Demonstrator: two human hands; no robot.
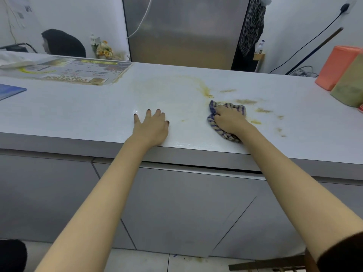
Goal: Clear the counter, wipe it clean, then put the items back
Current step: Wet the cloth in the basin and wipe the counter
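A white counter (98, 110) runs across the view, with yellow-brown smears (206, 90) right of its middle. My right hand (228, 119) grips a bunched blue-striped cloth (218, 130) and presses it on the counter at the edge of the smears. My left hand (151, 126) lies flat on the counter near its front edge, fingers spread, holding nothing.
An orange box (335, 66) and an olive-green box (349, 85) stand at the far right. A printed laminated sheet (74, 73) and a blue folder (9, 91) lie at the left. A steel fridge (182, 30) stands behind. A person (62, 43) sits beyond the counter, back left.
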